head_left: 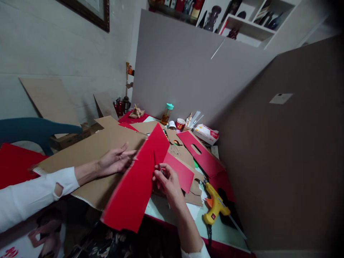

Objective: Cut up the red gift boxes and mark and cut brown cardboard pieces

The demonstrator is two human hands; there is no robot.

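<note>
A long red cardboard piece (142,172) stands tilted in front of me, its lower end past the table edge. My left hand (115,161) supports its left edge; the thumb is raised and the other fingertips go out of sight behind the card. My right hand (166,179) is closed on a slim, dark pointed tool (155,157), whose tip lies against the red face. The tool's kind is unclear, as the fingers cover most of it. Under my left forearm lies a large brown cardboard sheet (80,150).
A yellow hot glue gun (214,204) lies at the right of the table. Behind are red cardboard with a slot (206,154), a tissue pack (206,134), a paper cup (180,124) and a green-lidded bottle (167,114). A blue chair (37,126) stands left.
</note>
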